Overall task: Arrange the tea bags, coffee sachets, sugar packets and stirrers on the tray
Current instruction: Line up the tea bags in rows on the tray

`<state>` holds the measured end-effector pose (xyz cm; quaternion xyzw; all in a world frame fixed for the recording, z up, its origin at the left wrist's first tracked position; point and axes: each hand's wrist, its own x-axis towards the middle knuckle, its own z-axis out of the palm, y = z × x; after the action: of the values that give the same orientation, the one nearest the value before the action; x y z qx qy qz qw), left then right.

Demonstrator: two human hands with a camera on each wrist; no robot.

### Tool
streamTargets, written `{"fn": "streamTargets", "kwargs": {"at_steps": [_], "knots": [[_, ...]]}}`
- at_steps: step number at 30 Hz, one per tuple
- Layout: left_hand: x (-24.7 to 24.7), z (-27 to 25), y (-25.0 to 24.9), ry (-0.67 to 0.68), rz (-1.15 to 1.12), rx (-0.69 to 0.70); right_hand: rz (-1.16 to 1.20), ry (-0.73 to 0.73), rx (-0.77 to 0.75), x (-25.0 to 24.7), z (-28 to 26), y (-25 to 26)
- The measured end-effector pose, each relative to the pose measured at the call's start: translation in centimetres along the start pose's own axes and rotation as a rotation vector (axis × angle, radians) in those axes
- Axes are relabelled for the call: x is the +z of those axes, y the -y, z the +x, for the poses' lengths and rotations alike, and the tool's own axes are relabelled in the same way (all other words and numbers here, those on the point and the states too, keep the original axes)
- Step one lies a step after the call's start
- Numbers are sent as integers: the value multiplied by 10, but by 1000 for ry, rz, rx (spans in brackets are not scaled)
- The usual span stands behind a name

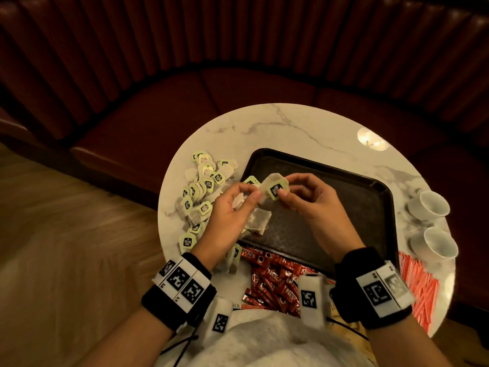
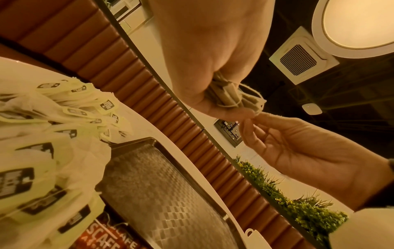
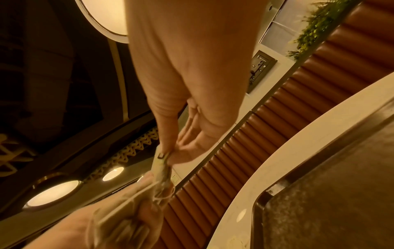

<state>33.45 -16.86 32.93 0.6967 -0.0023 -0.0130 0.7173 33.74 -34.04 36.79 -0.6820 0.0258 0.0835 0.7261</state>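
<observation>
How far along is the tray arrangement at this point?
Barely started. Done: nothing visibly laid out; the tray floor looks bare. In hand: the left hand holds a bunch of tea bags, while the right hand pinches one tea bag's tag. Left: the tea bag pile, coffee sachets and orange packets lie on the table.

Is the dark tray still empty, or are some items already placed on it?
Empty, as far as shown: the tray surface is bare where visible. The left hand and right hand hold tea bags above it.
</observation>
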Motion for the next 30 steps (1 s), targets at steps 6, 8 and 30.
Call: {"fn": "streamTargets", "kwargs": {"at_steps": [6, 8, 30], "knots": [[3, 0, -1, 9, -10, 32, -49, 35, -86, -3, -1, 4], [5, 1, -2, -2, -33, 32, -118, 66, -77, -2, -2, 1], [-3, 11, -14, -49, -16, 119, -182, 57, -82, -13, -1, -2]]}}
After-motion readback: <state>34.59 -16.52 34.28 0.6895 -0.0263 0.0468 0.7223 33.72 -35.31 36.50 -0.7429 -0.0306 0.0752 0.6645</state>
